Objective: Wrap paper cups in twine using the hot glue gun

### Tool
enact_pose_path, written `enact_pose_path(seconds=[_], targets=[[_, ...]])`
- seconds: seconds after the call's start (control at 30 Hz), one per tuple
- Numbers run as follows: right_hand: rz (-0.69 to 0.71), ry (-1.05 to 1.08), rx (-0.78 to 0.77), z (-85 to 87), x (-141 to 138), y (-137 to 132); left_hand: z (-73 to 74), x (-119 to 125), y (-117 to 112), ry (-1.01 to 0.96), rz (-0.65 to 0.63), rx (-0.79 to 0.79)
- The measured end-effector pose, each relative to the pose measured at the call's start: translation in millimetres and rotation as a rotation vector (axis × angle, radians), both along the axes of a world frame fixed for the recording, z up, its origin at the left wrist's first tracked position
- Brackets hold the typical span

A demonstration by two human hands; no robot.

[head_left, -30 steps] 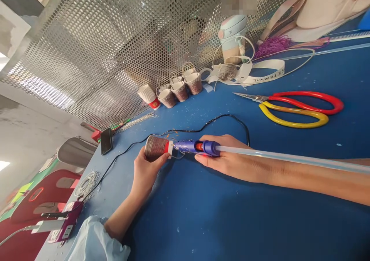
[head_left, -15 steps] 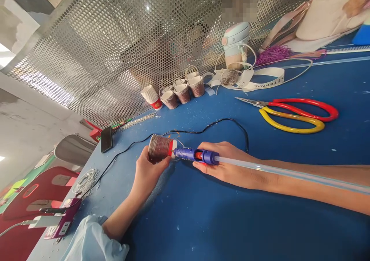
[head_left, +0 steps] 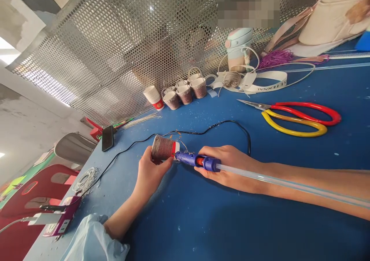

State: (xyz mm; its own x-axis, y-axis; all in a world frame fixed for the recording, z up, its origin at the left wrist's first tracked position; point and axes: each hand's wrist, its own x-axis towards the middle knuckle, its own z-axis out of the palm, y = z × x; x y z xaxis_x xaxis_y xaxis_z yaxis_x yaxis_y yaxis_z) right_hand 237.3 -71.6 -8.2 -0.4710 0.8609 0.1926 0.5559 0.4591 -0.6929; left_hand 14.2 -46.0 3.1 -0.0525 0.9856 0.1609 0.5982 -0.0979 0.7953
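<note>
My left hand (head_left: 152,172) grips a paper cup (head_left: 163,148) that lies on its side, mostly wound with brown cord; a red band shows near its right end. My right hand (head_left: 225,166) is wrapped round a blue hot glue gun (head_left: 189,158). The gun's nozzle is at the red band of the cup; whether it touches cannot be made out. From the gun's back a long clear glue stick (head_left: 260,178) runs over my right forearm. A loose end of cord curls beside the cup's right end.
Behind the hands a black cable (head_left: 208,128) crosses the blue table. Scissors (head_left: 291,116) lie at the right. Several cord-covered cups (head_left: 184,93) and a stack of paper cups (head_left: 153,97) stand by the perforated metal screen (head_left: 115,53). A phone (head_left: 108,138) and power strip (head_left: 68,216) are left.
The view has shifted slightly, so everything sits a little lower and further right. Both hands keep their hold, and the glue gun stays at the cup's red band.
</note>
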Motion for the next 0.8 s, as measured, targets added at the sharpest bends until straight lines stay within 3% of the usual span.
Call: enact_pose_path(seconds=[0.63, 0.8], targets=[[0.035, -0.099, 0.184, -5.6, 2.2, 0.2, -0.2, 2.2, -0.7, 0.088, -0.019, 0.048], [-0.011, -0.086, 0.208, -6.8, 2.7, 0.1, 0.9, 2.2, -1.7, 0.104, -0.01, 0.045]])
